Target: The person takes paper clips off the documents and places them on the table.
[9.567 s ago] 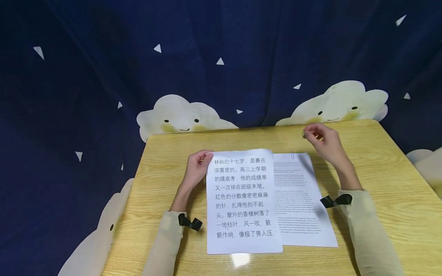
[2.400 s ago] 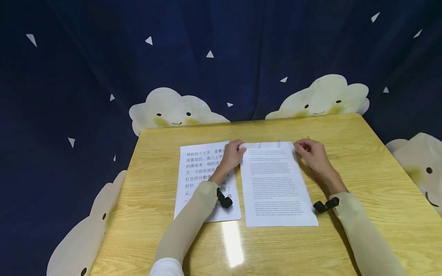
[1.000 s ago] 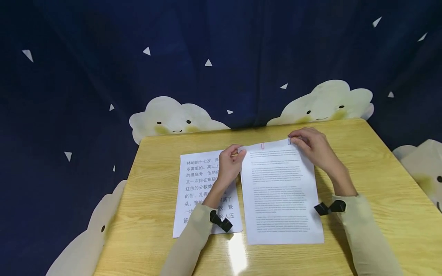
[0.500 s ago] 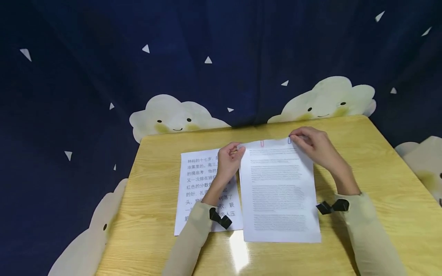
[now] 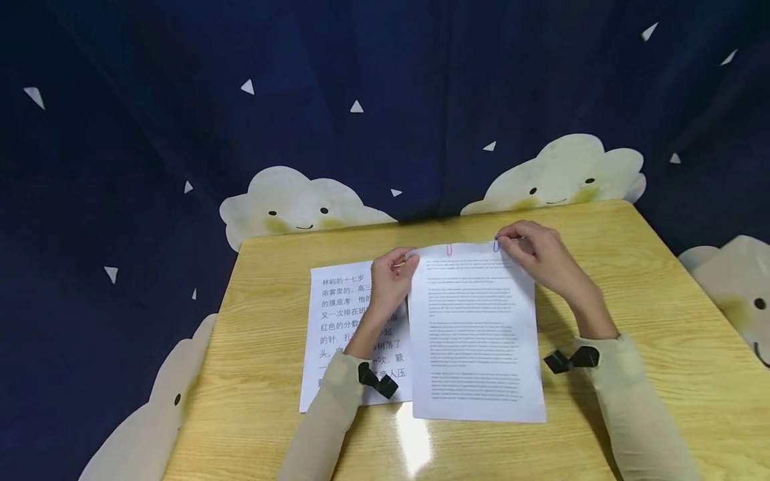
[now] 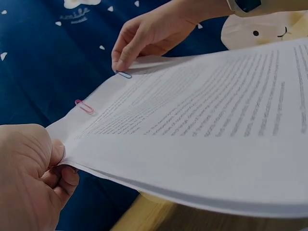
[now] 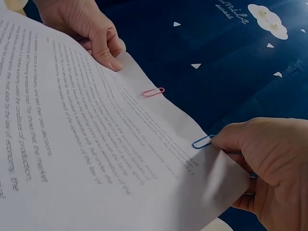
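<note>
Left grip (image 5: pixel 391 280) pinches top-left corner of white English-printed paper stack (image 5: pixel 475 334), over yellow wooden tabletop (image 5: pixel 259 341); right grip (image 5: pixel 544 260) pinches blue wire paperclip (image 7: pixel 201 142) on stack's top edge. Pink wire paperclip (image 7: pixel 152 92) also on that edge.

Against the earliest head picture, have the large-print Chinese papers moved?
Yes. In the head view, the large-print papers have shifted left: they now lie nearer the left edge of the table.
</note>
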Action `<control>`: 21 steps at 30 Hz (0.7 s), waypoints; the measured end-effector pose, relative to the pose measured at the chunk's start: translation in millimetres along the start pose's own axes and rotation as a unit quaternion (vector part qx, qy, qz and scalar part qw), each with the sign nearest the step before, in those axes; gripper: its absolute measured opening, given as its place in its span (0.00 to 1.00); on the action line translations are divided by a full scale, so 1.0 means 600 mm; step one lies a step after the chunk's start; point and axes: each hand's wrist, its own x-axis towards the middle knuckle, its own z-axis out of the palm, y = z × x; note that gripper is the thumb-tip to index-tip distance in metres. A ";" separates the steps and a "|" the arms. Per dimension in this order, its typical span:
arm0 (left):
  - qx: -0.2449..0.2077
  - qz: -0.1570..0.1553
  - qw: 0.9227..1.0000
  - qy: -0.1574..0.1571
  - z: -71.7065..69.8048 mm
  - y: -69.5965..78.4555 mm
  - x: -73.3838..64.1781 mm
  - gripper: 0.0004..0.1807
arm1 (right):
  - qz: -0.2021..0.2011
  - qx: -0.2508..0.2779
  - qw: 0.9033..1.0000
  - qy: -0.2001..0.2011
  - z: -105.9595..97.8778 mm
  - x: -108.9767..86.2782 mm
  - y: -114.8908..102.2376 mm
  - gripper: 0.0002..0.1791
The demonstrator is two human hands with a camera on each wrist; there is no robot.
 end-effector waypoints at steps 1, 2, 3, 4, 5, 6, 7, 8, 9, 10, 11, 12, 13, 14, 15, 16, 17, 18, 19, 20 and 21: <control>0.001 0.000 1.000 -0.001 0.000 0.000 0.000 0.10 | -0.001 -0.001 1.000 0.001 0.000 0.000 0.001 0.06; 0.000 0.000 1.000 -0.002 0.000 0.000 -0.001 0.10 | -0.002 -0.001 1.000 0.002 -0.001 0.000 0.001 0.06; 0.001 -0.001 1.000 -0.003 0.000 -0.001 -0.001 0.10 | -0.003 -0.001 1.000 0.003 -0.001 -0.001 0.000 0.06; 0.001 -0.002 1.000 -0.004 0.000 -0.001 -0.002 0.10 | -0.005 0.000 1.000 0.003 -0.002 0.000 0.000 0.05; 0.000 -0.003 1.000 -0.005 0.000 0.000 -0.002 0.10 | -0.005 0.002 1.000 0.004 -0.003 0.000 0.000 0.04; 0.000 -0.004 1.000 -0.005 0.001 0.000 -0.002 0.10 | -0.006 0.004 1.000 0.003 -0.003 0.000 0.000 0.04; 0.000 -0.004 1.000 -0.005 0.001 0.000 -0.002 0.10 | -0.007 0.006 1.000 0.003 -0.004 0.000 0.000 0.04; -0.001 -0.005 1.000 -0.004 0.001 0.000 -0.002 0.10 | -0.008 0.009 1.000 0.002 -0.004 0.001 -0.001 0.03; 0.000 -0.005 1.000 -0.002 0.001 0.000 -0.002 0.10 | -0.010 0.011 1.000 0.001 -0.004 0.001 -0.001 0.03; 0.001 -0.004 1.000 0.000 0.001 0.001 -0.002 0.10 | -0.012 0.012 1.000 0.000 -0.004 0.002 -0.002 0.03; 0.001 -0.004 1.000 0.001 0.001 0.001 -0.001 0.10 | -0.013 0.013 1.000 -0.001 -0.004 0.002 -0.002 0.03; 0.004 -0.004 1.000 0.003 0.002 0.000 -0.001 0.10 | -0.014 0.013 1.000 -0.002 -0.004 0.003 -0.002 0.03; 0.006 -0.003 1.000 0.006 0.002 0.000 -0.001 0.10 | -0.013 0.015 1.000 -0.003 -0.004 0.003 -0.002 0.03; 0.008 -0.002 1.000 0.008 0.003 0.000 -0.001 0.09 | -0.011 0.016 1.000 -0.004 -0.004 0.004 -0.003 0.03; 0.011 -0.001 1.000 0.009 0.003 -0.001 0.000 0.09 | -0.009 0.016 1.000 -0.006 -0.004 0.004 -0.004 0.03; 0.014 0.001 1.000 0.011 0.003 -0.001 0.000 0.09 | -0.005 0.016 1.000 -0.008 -0.004 0.004 -0.004 0.04; 0.018 0.002 1.000 0.012 0.004 -0.001 0.000 0.09 | 0.000 0.017 1.000 -0.010 -0.004 0.004 -0.005 0.04; 0.021 0.003 1.000 0.014 0.004 -0.002 0.000 0.09 | 0.005 0.018 1.000 -0.011 -0.004 0.004 -0.005 0.04; 0.025 0.005 1.000 0.014 0.004 -0.001 0.000 0.09 | 0.009 0.016 1.000 -0.013 -0.003 0.005 -0.006 0.04; 0.028 0.006 1.000 0.013 0.003 -0.001 0.000 0.09 | 0.013 0.014 1.000 -0.014 -0.003 0.005 -0.006 0.04; 0.033 0.006 0.999 0.013 0.003 0.000 0.000 0.09 | 0.016 0.012 1.000 -0.015 -0.003 0.005 -0.006 0.04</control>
